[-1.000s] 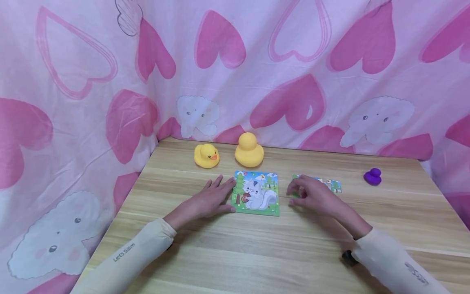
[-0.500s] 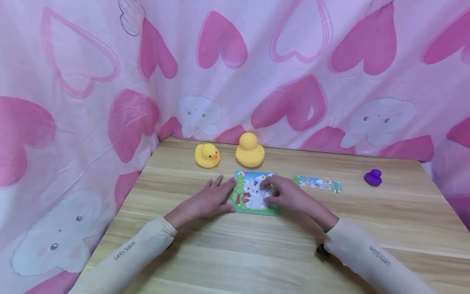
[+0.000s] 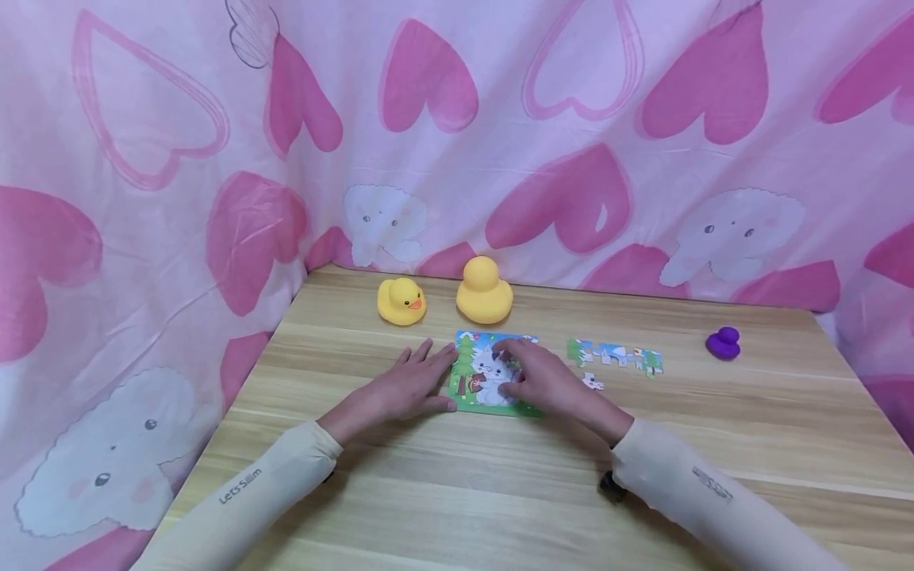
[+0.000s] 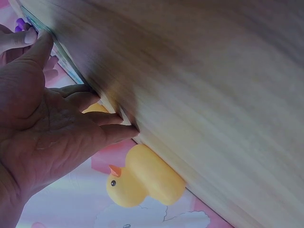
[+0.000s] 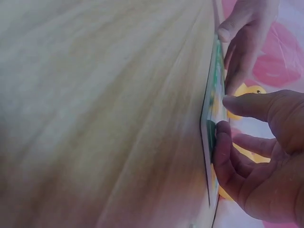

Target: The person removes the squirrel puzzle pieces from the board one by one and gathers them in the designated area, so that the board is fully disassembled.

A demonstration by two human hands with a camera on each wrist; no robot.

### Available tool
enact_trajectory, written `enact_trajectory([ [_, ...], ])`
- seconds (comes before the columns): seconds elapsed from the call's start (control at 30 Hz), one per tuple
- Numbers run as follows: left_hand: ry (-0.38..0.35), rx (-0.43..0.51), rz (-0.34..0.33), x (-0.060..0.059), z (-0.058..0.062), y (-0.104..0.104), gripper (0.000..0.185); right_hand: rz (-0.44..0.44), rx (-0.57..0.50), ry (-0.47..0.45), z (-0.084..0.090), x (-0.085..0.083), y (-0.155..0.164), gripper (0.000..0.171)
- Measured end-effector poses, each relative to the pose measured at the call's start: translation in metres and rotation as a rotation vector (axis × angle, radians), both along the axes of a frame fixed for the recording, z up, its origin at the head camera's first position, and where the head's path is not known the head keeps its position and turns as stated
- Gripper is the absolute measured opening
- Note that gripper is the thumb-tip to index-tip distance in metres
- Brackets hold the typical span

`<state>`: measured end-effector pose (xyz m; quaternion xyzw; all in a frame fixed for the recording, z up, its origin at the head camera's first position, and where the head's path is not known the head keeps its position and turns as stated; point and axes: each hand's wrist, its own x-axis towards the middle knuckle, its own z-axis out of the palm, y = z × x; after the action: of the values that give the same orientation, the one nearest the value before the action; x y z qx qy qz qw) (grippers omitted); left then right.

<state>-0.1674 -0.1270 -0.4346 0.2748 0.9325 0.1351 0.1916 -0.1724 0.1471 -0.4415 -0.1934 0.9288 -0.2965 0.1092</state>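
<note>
A square jigsaw puzzle, with a picture of a grey squirrel and trees, lies flat on the wooden table. Along its left edge rests my left hand, fingers stretched and thumb at the lower corner. My right hand is over the puzzle's right half, covering much of it. Its index finger and thumb are bent and spread apart, their tips at the picture. In the right wrist view the fingertips touch the puzzle surface; no loose piece shows between them. Right of this hand lies a loose puzzle piece.
A joined strip of puzzle pieces lies right of the puzzle. Behind stand a small yellow duck and a larger yellow duck facing away. A purple duck sits far right. A pink heart-print curtain hangs behind the table.
My right hand has moved left from the loose pieces onto the puzzle, then slightly farther left. The loose piece beside the strip has come into sight. My left hand has stayed put.
</note>
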Motion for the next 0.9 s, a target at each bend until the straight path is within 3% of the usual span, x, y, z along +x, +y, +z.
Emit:
enact_trajectory([
  [0.17, 0.003, 0.003, -0.007, 0.000, 0.000, 0.000, 0.091, -0.051, 0.010, -0.038, 0.000, -0.005, -0.005, 0.074],
  [0.33, 0.001, 0.001, 0.000, 0.001, 0.002, 0.000, 0.090, -0.070, -0.028, -0.091, -0.001, -0.012, -0.005, 0.065],
  [0.5, -0.004, 0.003, 0.006, 0.000, 0.004, 0.000, 0.090, -0.053, -0.057, -0.097, -0.003, -0.018, -0.003, 0.055],
  [0.9, 0.005, 0.007, -0.002, 0.001, -0.001, 0.000, 0.090, -0.001, -0.077, -0.098, -0.004, -0.021, 0.000, 0.053],
])
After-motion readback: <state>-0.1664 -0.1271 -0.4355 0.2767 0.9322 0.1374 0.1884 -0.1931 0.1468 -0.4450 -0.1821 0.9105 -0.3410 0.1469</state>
